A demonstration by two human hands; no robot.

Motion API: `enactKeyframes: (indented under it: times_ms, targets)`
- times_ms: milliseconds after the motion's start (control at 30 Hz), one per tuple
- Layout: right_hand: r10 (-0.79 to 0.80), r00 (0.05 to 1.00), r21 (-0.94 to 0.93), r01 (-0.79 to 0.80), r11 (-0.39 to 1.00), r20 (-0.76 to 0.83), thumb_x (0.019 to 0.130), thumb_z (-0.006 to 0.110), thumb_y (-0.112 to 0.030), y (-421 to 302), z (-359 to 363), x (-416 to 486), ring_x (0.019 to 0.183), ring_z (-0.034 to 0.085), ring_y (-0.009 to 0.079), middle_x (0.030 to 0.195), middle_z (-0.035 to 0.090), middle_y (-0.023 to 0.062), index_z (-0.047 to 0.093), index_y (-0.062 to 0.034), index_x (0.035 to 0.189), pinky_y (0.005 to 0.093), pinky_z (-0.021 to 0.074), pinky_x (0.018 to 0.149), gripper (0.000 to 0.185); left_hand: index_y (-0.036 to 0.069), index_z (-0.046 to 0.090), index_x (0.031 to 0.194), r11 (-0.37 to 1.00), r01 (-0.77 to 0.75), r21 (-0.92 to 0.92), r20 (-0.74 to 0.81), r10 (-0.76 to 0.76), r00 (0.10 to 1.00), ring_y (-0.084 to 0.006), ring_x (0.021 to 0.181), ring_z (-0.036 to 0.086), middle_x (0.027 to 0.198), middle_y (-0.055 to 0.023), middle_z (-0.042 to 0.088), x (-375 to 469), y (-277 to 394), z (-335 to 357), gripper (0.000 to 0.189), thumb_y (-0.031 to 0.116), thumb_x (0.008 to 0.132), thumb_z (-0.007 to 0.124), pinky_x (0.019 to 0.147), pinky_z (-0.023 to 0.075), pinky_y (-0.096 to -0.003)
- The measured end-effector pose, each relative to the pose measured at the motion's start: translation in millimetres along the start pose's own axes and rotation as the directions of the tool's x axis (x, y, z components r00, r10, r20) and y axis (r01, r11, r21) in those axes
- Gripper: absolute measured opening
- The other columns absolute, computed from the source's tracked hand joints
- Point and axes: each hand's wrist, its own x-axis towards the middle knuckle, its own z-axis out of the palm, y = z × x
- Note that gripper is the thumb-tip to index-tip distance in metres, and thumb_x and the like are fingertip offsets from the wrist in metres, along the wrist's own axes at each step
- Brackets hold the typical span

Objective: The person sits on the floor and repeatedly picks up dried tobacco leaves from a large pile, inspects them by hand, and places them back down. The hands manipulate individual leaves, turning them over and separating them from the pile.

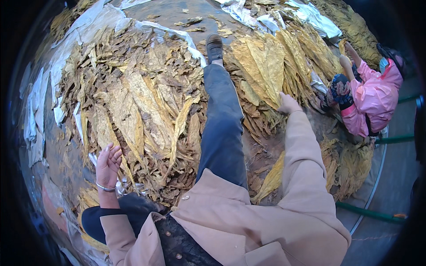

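My right hand is at the stem end of a broad yellow dried tobacco leaf, its fingers around the stem. That leaf lies on top of a pile of similar leaves to the right of my outstretched leg. To the left, my left hand is raised with nothing in it, its fingers loosely curled and apart. A metal bangle circles that wrist. Beside it spreads a large heap of brown and yellow tobacco leaves. One narrow curled yellow leaf lies across this heap.
My leg stretches between the two piles. A single yellow leaf lies near my right thigh. At right sits a person in pink, hands on a leaf. White plastic sheeting edges the heaps. Green poles run along the right.
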Motion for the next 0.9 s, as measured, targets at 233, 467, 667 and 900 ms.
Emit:
enactKeyframes:
  times_ms: [233, 467, 667, 900]
  targets:
    - [-0.147, 0.973, 0.186, 0.180, 0.966, -0.179, 0.076, 0.069, -0.029, -71.3, -111.3, 5.2, 0.095, 0.060, 0.0300, 0.100, 0.063, 0.0185, 0.053, -0.0023, 0.119, 0.0370, 0.0480, 0.081, 0.053, 0.004, 0.047, 0.121, 0.990, -0.079, 0.115, 0.005, 0.079, 0.997, -0.0169, 0.089, 0.061, 0.110, -0.0123, 0.060, -21.8, 45.4, 0.5, 0.031, 0.018, 0.093, 0.050, 0.078, 0.0494, -0.0267]
    - [-0.702, 0.685, 0.357, 0.716, 0.600, -0.194, 0.085, 0.061, -0.027, -326.8, -143.8, -48.1, 0.079, 0.058, 0.0177, 0.089, 0.062, 0.0109, 0.051, -0.0006, 0.118, 0.0292, 0.0477, 0.072, 0.043, 0.007, 0.047, 0.113, 0.973, -0.111, -0.204, -0.214, 0.066, 0.975, -0.0201, 0.091, 0.061, 0.100, -0.0078, 0.058, -9.9, 32.2, -50.4, 0.028, 0.016, 0.088, 0.057, 0.075, 0.0506, -0.0298]
    - [-0.652, 0.742, 0.100, 0.645, 0.758, 0.154, 0.076, 0.064, -0.057, -475.8, -36.5, -70.3, 0.092, 0.061, 0.0365, 0.098, 0.063, 0.0257, 0.060, 0.0085, 0.098, 0.0398, 0.0485, 0.081, 0.069, 0.005, 0.038, 0.123, 0.947, -0.188, -0.260, -0.232, 0.127, 0.964, -0.0220, 0.093, 0.059, 0.106, -0.0109, 0.053, -20.2, 39.9, -60.1, 0.039, 0.013, 0.088, 0.055, 0.076, 0.0492, -0.0309]
    - [-0.398, 0.917, 0.293, 0.369, 0.882, 0.043, 0.074, 0.071, -0.036, -470.3, 58.6, -100.1, 0.097, 0.059, 0.0353, 0.104, 0.060, 0.0242, 0.052, 0.0061, 0.106, 0.0405, 0.0467, 0.085, 0.056, 0.007, 0.047, 0.115, 0.939, -0.179, -0.294, -0.262, 0.101, 0.960, -0.0200, 0.094, 0.059, 0.105, -0.0090, 0.057, -29.9, 33.6, -76.9, 0.029, 0.017, 0.089, 0.055, 0.079, 0.0501, -0.0316]
